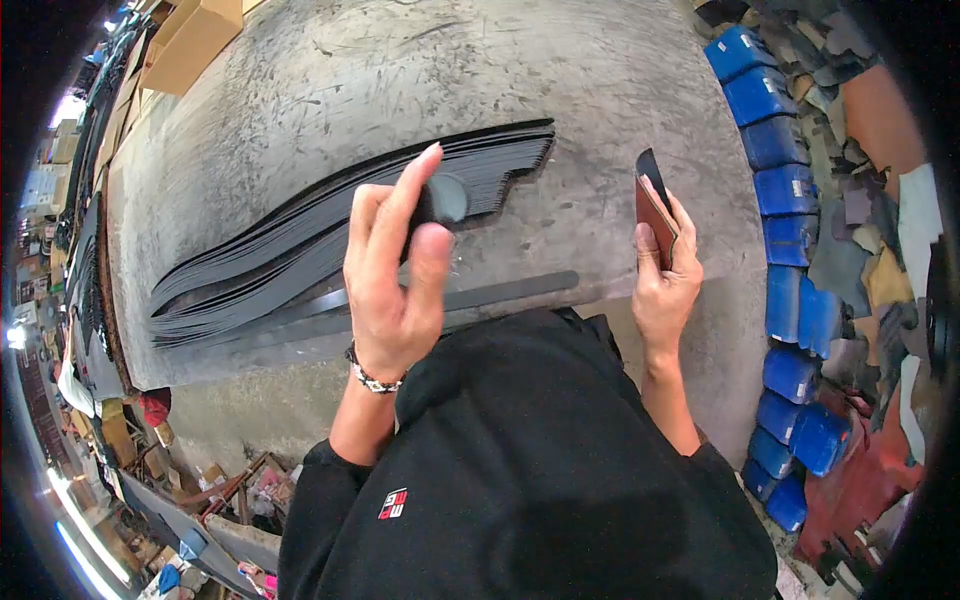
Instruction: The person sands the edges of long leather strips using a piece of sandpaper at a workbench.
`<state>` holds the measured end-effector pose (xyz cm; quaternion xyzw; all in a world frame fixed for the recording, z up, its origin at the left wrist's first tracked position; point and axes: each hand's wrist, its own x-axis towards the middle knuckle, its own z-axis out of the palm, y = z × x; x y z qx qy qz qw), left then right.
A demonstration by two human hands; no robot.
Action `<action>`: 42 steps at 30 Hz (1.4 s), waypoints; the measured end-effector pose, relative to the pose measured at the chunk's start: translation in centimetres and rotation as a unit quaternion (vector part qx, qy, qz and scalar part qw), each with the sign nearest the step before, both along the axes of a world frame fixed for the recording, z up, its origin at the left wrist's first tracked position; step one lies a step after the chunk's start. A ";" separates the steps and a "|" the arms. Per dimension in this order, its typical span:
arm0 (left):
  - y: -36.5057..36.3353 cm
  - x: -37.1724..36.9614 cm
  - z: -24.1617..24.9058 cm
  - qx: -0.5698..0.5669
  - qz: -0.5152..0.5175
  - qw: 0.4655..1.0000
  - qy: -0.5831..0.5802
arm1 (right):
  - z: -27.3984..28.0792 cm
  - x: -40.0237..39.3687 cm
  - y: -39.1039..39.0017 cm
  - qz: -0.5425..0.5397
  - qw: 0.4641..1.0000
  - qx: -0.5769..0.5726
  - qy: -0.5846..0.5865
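My left hand (393, 285) is raised over the table, its fingers curled around a dark round object with a grey disc-shaped face (447, 199). Its exact kind does not show. Behind that hand a fanned stack of long black strips (300, 235) lies across the table, stepped at its right end. A single dark strip (515, 289) rests nearer to me, partly hidden by the left hand. My right hand (668, 275) grips a flat brown leather piece (654, 222) between thumb and fingers, with a black piece standing up behind it. Both hands are apart from the stack.
The grey worn table (620, 70) spreads out before me. A cardboard box (192, 45) sits at its far left. Several blue bins (785, 190) line the right edge, with leather scraps (880, 270) beyond them. Clutter (235, 490) fills the floor at lower left.
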<state>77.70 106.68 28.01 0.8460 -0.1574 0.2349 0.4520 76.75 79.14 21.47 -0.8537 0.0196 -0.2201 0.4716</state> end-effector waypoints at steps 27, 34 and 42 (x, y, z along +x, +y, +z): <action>-2.4 -0.1 -1.5 0.024 -0.071 0.995 -0.063 | 9.7 2.0 2.5 0.171 0.885 -0.341 -0.266; -4.4 -0.3 -3.7 -0.002 -0.143 0.989 0.027 | 4.7 3.1 -2.9 0.088 0.932 -0.340 -0.093; -13.7 0.5 -16.1 0.150 -0.284 0.936 0.141 | -5.3 -2.9 -9.7 -0.020 0.976 -0.205 0.067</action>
